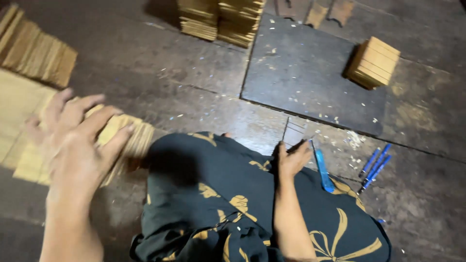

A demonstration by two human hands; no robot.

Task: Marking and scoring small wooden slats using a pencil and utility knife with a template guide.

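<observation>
The left hand (pixel 73 140) is spread wide, fingers splayed and motion-blurred, lying on top of a fanned stack of thin pale-yellow wooden slats (pixel 124 138) that sits on the dark floor at the left, just beside the person's knee. Whether the fingers press down or only brush the slats cannot be told. The right hand (pixel 292 159) is loosely curled, its fingertips touching a thin grey metal blade-like strip (pixel 293 132) that stands up from the floor by the lap; a true grip cannot be confirmed. Just right of that hand lies a flat blue plastic tool (pixel 322 171), and further right, a cluster of blue pens (pixel 374 167).

The lap is covered by black cloth with a golden leaf pattern (pixel 213 194). The dark wooden plank floor (pixel 160 73) is worn and strewn with pale shavings. A square block of bundled light wooden slats (pixel 374 62) rests on a darker board at the upper right; taller slat stacks (pixel 221 19) stand at the top, and another row (pixel 34 48) at the upper left.
</observation>
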